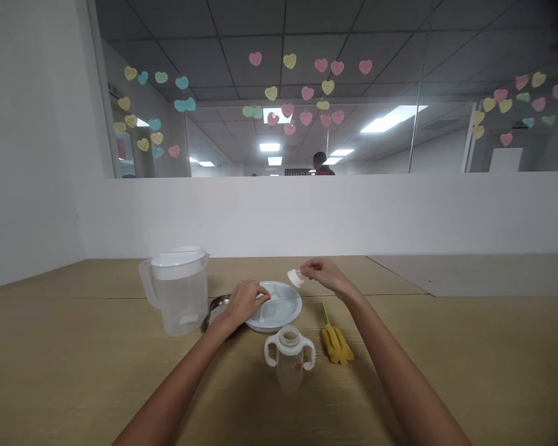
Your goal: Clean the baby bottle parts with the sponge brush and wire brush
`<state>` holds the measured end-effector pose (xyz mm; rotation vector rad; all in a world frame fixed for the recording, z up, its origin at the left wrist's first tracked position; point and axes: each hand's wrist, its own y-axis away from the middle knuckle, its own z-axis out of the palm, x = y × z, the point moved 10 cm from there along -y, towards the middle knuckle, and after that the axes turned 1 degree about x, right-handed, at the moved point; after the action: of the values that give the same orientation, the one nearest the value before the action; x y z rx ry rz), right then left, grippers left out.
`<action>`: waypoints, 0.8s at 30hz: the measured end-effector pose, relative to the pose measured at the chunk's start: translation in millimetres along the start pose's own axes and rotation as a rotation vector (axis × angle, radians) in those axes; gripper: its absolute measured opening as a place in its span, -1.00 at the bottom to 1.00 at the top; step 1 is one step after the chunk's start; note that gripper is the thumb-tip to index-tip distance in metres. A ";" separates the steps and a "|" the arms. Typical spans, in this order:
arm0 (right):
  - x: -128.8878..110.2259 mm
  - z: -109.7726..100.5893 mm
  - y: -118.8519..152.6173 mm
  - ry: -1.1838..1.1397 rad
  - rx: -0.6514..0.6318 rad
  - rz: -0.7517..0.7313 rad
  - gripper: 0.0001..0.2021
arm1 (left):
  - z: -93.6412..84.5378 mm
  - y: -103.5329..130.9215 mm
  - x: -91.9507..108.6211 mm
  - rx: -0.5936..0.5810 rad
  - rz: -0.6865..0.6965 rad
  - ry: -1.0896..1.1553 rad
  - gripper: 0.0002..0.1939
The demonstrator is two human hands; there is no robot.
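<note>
White wall (330,217) with a glass window (390,56) above it backs a tan tabletop (469,371), where the handled bottle (289,365) stands upright with its mouth uncovered. Beyond the bottle and slightly to its right, the right hand (325,274) pinches a white cap (295,278), tilted in the air. That narrow fingertip hold looks like the weak point: if the smooth piece turned or slid, it could drop onto the plate (286,310) just beyond the bottle. Beyond the bottle to its left, the left hand (245,302) is over the plate's left side, thumb and fingers close together (whether anything sits between them, I cannot tell). A careless sweep there could nudge the metal bowl (221,301) toward the pitcher (179,297), farther left of the bottle. The yellow banana-shaped thing (337,344), right of the bottle, might be brushed by the right forearm (395,359) swinging inward.
</note>
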<state>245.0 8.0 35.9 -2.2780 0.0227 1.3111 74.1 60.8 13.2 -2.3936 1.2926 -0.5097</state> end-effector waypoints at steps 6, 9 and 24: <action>21.7 27.8 -5.0 -0.010 -0.037 0.051 -0.77 | 24.7 1.9 -3.1 -0.094 -0.059 -0.120 -0.72; 24.1 38.0 -5.8 -0.020 -0.061 0.049 -0.77 | 32.1 -0.1 -2.6 -0.109 -0.071 -0.112 -0.72; 1.2 51.9 -3.8 0.043 0.028 -0.051 -0.75 | -4.8 -6.1 21.3 0.142 0.037 0.200 -0.59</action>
<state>204.9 34.1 15.5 -2.2673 -0.0025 1.2284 87.1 45.1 23.3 -2.2440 1.3317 -0.8194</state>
